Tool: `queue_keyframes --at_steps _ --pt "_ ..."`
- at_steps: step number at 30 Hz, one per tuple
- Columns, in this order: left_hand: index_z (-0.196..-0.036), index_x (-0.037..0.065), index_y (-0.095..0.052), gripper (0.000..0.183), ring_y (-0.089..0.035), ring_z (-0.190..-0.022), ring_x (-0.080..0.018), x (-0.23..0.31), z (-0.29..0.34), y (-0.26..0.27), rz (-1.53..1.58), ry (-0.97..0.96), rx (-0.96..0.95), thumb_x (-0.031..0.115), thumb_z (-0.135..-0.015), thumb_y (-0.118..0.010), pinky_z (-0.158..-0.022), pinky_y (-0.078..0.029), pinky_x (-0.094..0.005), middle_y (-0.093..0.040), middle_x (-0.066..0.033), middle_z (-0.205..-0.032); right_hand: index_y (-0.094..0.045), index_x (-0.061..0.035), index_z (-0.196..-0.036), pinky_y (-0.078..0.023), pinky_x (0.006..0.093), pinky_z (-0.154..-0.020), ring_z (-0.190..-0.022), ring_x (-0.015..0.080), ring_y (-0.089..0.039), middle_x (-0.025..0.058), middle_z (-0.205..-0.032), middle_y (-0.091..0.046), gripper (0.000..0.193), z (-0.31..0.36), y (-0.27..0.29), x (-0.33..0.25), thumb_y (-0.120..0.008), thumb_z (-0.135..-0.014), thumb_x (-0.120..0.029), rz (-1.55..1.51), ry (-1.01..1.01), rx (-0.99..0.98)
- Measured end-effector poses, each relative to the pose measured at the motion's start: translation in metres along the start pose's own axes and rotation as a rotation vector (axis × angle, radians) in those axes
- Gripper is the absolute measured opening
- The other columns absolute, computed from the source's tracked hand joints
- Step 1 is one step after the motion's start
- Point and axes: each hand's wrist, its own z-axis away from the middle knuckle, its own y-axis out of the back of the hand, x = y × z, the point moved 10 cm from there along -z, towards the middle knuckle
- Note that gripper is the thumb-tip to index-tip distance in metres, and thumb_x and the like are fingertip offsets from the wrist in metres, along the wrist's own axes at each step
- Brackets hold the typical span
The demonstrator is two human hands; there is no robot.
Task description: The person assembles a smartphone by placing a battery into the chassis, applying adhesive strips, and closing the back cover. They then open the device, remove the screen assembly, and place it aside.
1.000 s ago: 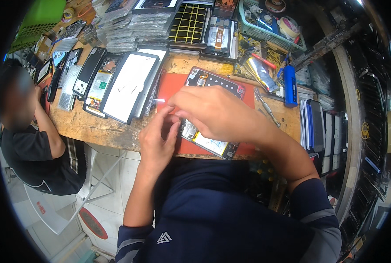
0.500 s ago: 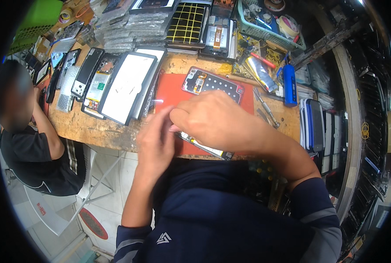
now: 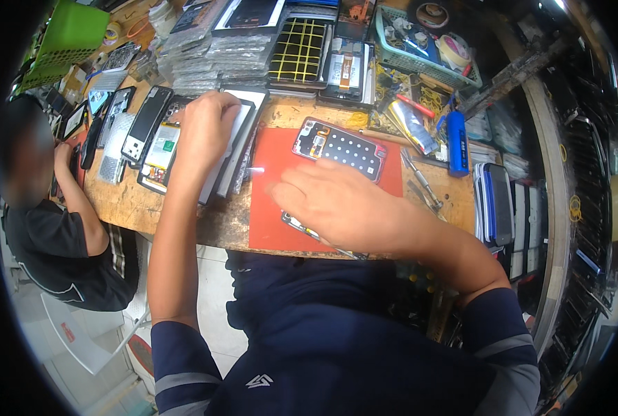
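Note:
My left hand is raised over a white flat panel at the left of the mat, its fingers bent together. Whatever it may pinch is hidden. My right hand is curled above an opened phone lying at the near edge of the red mat. Its fingertips are partly blurred, and anything between them is out of sight. Most of that phone is covered by the hand. Just beyond lies a phone housing with a black, white-dotted sheet and an orange flex cable.
Opened phones lie left of the panel, below stacked plastic-wrapped packages. Right of the mat are a screwdriver, a blue cylinder and a teal basket. Another person sits at the left.
My left hand has moved away from my right hand, up and left over the white panel. My right hand stays above the phone, slightly lower. The view has shifted a little.

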Motion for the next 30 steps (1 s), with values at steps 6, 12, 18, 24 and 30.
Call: queue_keyframes --at_steps 6,12,18,24,30 --pt "-0.096 -0.004 -0.075 0.011 -0.072 -0.088 -0.0402 -0.001 -0.001 -0.007 -0.023 -0.041 0.013 0.006 -0.094 -0.072 -0.082 -0.056 -0.0463 -0.074 -0.0207 -0.092 -0.062 -0.0031 -0.101 -0.051 0.0428 -0.082 -0.09 0.0282 -0.07 0.011 -0.092 -0.067 0.014 0.002 -0.002 0.005 -0.066 -0.091 -0.012 -0.026 -0.006 0.054" --pt "-0.094 -0.003 -0.068 0.008 -0.069 -0.091 -0.042 0.002 -0.004 -0.01 -0.113 -0.154 -0.02 0.005 -0.092 -0.068 -0.082 -0.054 -0.0502 -0.07 -0.0216 -0.092 -0.061 -0.0028 -0.099 -0.055 0.044 -0.08 -0.087 0.0306 -0.072 0.0133 -0.093 -0.068 0.014 -0.001 -0.002 0.008 -0.066 -0.089 -0.011 -0.028 -0.004 0.078" --pt "-0.094 -0.003 -0.063 0.008 -0.068 -0.094 -0.0428 -0.003 -0.011 -0.014 -0.142 -0.172 -0.12 0.004 -0.091 -0.066 -0.083 -0.054 -0.0497 -0.069 -0.0221 -0.094 -0.061 0.001 -0.103 -0.058 0.0469 -0.077 -0.089 0.0361 -0.074 0.0183 -0.096 -0.067 0.019 0.003 -0.002 0.01 -0.067 -0.086 -0.005 -0.089 -0.01 0.093" --pt "-0.102 -0.004 -0.066 0.014 -0.069 -0.086 -0.04 -0.027 0.001 0.004 0.061 0.026 -0.085 0.006 -0.095 -0.07 -0.08 -0.054 -0.0461 -0.071 -0.0218 -0.095 -0.061 0.0014 -0.106 -0.059 0.0512 -0.077 -0.092 0.0413 -0.073 0.0192 -0.097 -0.066 0.026 0.012 0.004 0.024 -0.069 -0.081 0.005 -0.252 -0.069 0.203" --pt "-0.1 -0.005 -0.07 0.012 -0.071 -0.086 -0.0372 -0.01 0.0 0.004 0.074 -0.138 -0.043 0.006 -0.095 -0.071 -0.08 -0.055 -0.043 -0.072 -0.0214 -0.093 -0.062 0.0003 -0.113 -0.057 0.0521 -0.078 -0.091 0.0432 -0.07 0.0187 -0.098 -0.064 0.033 0.014 0.01 0.049 -0.068 -0.082 0.008 -0.287 -0.133 0.297"
